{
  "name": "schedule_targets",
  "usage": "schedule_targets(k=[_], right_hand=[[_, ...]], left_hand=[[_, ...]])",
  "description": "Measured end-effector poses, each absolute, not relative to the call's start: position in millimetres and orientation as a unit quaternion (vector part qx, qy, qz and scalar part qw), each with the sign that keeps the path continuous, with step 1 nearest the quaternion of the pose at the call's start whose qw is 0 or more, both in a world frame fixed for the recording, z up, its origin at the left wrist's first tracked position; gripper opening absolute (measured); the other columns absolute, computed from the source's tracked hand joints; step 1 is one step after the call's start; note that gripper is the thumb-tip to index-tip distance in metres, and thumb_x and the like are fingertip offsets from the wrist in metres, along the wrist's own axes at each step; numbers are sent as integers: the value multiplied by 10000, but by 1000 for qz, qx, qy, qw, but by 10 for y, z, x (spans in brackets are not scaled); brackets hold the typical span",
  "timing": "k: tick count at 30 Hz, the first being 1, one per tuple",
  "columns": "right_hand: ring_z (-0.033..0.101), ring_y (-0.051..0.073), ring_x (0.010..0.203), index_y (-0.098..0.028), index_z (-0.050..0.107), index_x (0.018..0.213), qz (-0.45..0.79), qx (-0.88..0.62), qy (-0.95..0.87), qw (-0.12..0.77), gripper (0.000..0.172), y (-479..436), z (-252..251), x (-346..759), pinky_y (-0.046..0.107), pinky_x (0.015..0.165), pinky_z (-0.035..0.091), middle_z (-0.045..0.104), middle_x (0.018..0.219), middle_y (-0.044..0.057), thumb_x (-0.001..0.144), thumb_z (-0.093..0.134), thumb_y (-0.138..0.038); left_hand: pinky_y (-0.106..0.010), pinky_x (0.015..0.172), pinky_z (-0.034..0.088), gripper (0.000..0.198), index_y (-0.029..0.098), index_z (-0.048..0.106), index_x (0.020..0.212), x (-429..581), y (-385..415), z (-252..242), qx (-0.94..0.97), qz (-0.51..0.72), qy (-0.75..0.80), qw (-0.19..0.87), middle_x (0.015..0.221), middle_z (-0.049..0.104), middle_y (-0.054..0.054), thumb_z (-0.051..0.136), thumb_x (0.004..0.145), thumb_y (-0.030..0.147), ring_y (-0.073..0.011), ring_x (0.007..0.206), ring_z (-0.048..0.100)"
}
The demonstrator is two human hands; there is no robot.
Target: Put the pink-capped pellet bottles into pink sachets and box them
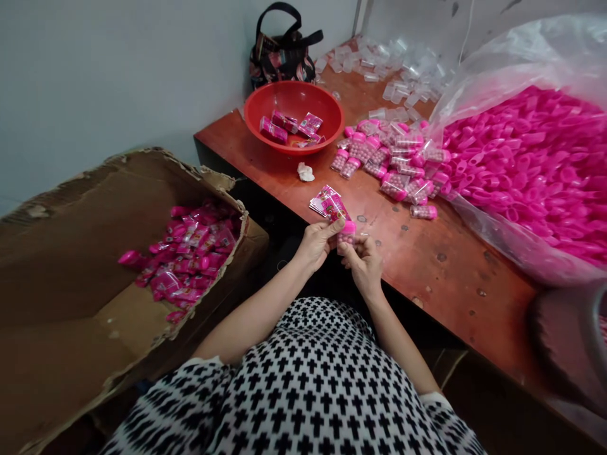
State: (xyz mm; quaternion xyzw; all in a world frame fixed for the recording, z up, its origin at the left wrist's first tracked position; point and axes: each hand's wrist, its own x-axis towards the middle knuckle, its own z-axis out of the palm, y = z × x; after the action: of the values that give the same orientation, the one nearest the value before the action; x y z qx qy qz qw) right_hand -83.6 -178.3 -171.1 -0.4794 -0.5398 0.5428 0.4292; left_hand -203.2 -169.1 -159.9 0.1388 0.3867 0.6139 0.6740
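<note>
Pinching a pink-capped bottle [347, 229] (pellets [346, 239] inside): left hand [318, 245] higher; right hand [366, 262] lower.

Just beyond the fingers [335, 227] and off to their right runs a reddish-brown surface [446, 256], its top scuffed and dark-spotted. A plain pale blue-grey wall [118, 76] rises to their far left; another, dark-patched wall [417, 14] stands well beyond them. Light is dull.
</note>
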Motion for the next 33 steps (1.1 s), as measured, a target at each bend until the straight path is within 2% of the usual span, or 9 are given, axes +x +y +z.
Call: schedule_targets(k=[3, 7, 11, 13, 16, 19, 22, 27, 33], right_hand=[[521, 77, 435, -198, 522, 857, 597, -469, -496, 421, 284, -1791, -1686, -828, 192, 383, 379, 645, 656, -28, 744, 657, -420], [519, 83, 437, -207, 516, 845, 580, -479, -486, 446, 266, -1821, -1687, -760, 198, 392, 377, 637, 638, -34, 739, 660, -404], [560, 102, 552, -213, 541, 785, 578, -462, -457, 494, 201, -1650, -1605, -624, 245, 543, 468, 626, 688, -19, 734, 647, -375], [571, 113, 604, -205, 575, 735, 632, -427, -453, 461, 193, -1478, -1515, -561, 279, 626, 492, 625, 712, -3, 696, 661, -373], [552, 121, 575, -198, 619, 709, 683, -398, -481, 379, 196, -1237, -1394, -517, 296, 613, 487, 620, 674, -1, 639, 696, -365], [562, 125, 568, -191, 633, 707, 672, -409, -490, 375, 180, -1128, -1375, -547, 282, 581, 474, 635, 647, -3, 637, 711, -338], [586, 121, 582, -182, 631, 688, 666, -417, -472, 399, 159, -1145, -1447, -619, 271, 595, 480, 655, 647, 0, 645, 724, -304], [602, 101, 583, -170, 626, 685, 667, -425, -385, 476, 152, -1244, -1583, -757, 241, 601, 493, 668, 661, -5, 639, 734, -265], [602, 87, 568, -153, 609, 655, 669, -424, -300, 532, 216, -1279, -1624, -877, 220, 599, 500, 671, 646, -12, 568, 774, -262]], left_hand=[[-236, 545, 476, 343, 88, 610, 626, -2064, -1676, -1600, 144, 624, 383, 666, 589, 647, -44, 808, 579, 365, -127, 536, 614], [-281, 728, 521, 298, 85, 664, 725, -2125, -1656, -1607, 118, 631, 391, 659, 740, 710, -94, 791, 621, 334, -161, 701, 679], [-315, 790, 518, 303, 87, 704, 776, -2142, -1675, -1604, 169, 590, 428, 663, 846, 725, -136, 783, 630, 340, -196, 787, 690], [-331, 796, 517, 306, 85, 717, 772, -2119, -1690, -1598, 222, 544, 445, 676, 838, 725, -139, 788, 614, 338, -216, 793, 690], [-359, 819, 513, 291, 101, 731, 757, -2068, -1709, -1591, 282, 484, 450, 696, 801, 726, -123, 793, 592, 333, -231, 794, 689], [-354, 795, 520, 280, 132, 739, 785, -2040, -1722, -1599, 304, 475, 460, 686, 826, 724, -100, 780, 605, 343, -217, 792, 680], [-323, 787, 522, 333, 152, 731, 877, -2023, -1730, -1626, 286, 536, 455, 652, 868, 713, -71, 776, 612, 348, -177, 783, 664], [-296, 695, 543, 228, 114, 675, 627, -1951, -1729, -1665, 245, 558, 475, 634, 614, 623, -12, 773, 581, 314, -120, 607, 611], [-286, 620, 555, 200, 122, 682, 706, -1975, -1722, -1682, 217, 559, 506, 620, 642, 622, -7, 725, 612, 293, -111, 589, 599]])
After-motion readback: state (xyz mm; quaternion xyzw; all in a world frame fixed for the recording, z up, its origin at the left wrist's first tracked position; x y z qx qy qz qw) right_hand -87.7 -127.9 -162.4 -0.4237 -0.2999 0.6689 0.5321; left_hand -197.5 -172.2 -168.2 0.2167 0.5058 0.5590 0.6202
